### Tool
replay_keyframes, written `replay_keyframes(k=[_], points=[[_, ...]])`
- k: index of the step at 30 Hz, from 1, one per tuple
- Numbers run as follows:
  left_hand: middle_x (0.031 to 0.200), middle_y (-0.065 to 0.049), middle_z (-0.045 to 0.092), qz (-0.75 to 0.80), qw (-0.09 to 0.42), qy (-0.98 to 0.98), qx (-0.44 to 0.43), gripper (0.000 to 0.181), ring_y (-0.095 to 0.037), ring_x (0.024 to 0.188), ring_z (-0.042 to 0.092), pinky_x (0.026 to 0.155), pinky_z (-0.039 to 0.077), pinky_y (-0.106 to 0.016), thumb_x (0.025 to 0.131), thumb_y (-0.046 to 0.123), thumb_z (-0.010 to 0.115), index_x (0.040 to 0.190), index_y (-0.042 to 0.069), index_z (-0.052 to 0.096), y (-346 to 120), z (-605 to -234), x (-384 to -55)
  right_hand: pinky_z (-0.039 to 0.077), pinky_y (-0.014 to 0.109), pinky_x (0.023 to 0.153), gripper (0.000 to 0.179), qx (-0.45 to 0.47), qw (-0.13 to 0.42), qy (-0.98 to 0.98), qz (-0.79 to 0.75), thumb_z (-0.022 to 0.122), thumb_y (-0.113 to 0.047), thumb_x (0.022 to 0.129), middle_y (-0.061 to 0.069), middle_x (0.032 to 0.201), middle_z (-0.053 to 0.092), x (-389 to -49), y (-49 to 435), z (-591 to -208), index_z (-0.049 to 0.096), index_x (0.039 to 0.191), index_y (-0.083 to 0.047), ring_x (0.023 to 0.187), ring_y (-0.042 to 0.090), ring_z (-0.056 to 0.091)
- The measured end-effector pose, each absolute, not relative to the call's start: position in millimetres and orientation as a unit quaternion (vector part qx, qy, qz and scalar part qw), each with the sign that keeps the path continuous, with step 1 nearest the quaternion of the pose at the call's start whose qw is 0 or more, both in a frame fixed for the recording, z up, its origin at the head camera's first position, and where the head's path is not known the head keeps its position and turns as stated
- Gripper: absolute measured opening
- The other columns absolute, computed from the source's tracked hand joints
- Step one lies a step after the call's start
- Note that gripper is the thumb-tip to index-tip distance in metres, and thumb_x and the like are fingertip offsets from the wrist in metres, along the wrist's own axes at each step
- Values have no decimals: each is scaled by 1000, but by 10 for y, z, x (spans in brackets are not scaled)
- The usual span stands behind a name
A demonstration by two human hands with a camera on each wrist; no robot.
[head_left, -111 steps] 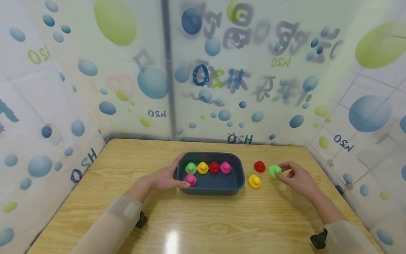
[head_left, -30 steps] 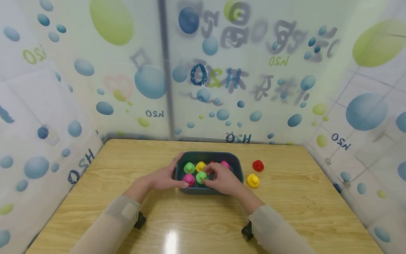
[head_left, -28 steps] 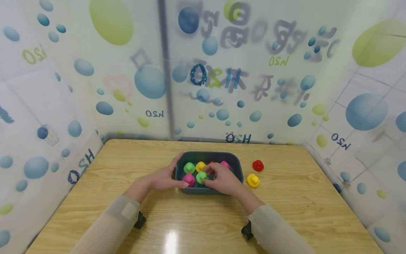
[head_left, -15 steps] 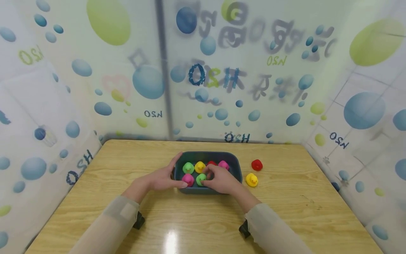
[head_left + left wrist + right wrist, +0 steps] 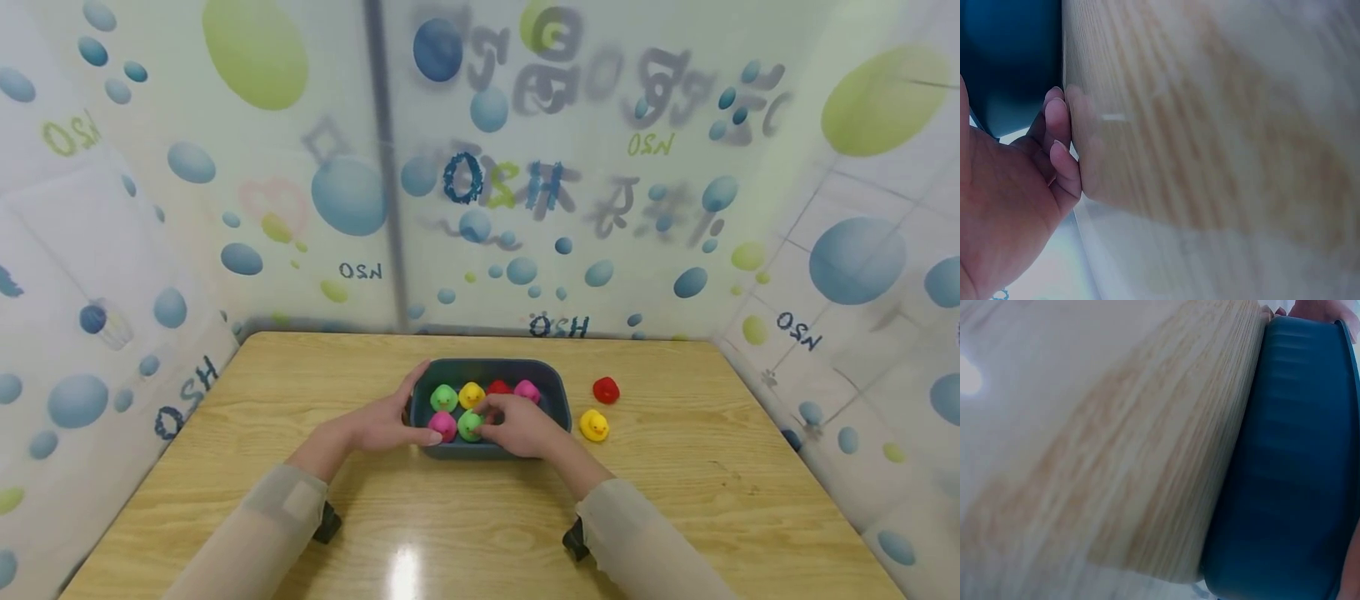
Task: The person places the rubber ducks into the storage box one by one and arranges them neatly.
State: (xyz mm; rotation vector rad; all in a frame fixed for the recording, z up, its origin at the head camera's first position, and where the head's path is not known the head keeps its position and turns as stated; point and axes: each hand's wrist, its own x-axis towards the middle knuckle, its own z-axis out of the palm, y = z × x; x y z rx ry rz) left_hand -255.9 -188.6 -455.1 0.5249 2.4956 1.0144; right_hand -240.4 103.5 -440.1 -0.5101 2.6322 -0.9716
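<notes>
In the head view my left hand (image 5: 378, 423) holds the left end of a dark blue plastic container (image 5: 457, 452), its thumb over the front rim beside a pink rubber duck (image 5: 442, 426). The left wrist view has that hand's lower fingers (image 5: 1059, 122) bent against the tabletop beside the container wall (image 5: 1013, 56). My right hand (image 5: 521, 427) reaches inside and pinches a green rubber duck (image 5: 468, 426) between thumb and fingers, right of the pink one. Behind them sit another green duck (image 5: 443, 397), a yellow duck (image 5: 471, 395), a partly hidden red duck (image 5: 498, 387) and a pink duck (image 5: 527, 391).
Right of the container, a red duck (image 5: 606, 390) and a yellow duck (image 5: 594, 425) stand on the wooden table (image 5: 660, 500). Patterned curtains (image 5: 480, 250) hang around its back and sides. The right wrist view mostly shows the container's outer wall (image 5: 1285, 456).
My right hand has carried the green duck from the table's right side into the container's front row. Over the last second it has shifted only slightly. The left hand has kept its hold.
</notes>
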Motion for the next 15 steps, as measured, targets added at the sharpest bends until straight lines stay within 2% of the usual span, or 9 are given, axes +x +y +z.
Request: replay_keyframes(k=[15], points=[[183,-23,18,358,194,893,189,123,-53,161,36,129,30,-74,93,67,78,175,44,-11,-1897,-4565,-2560,55,36,87,29,-182,143,914,-333,78,-31,104,-4,105,70,-2417,1041,-4432,74,130,-18,95,18,62]])
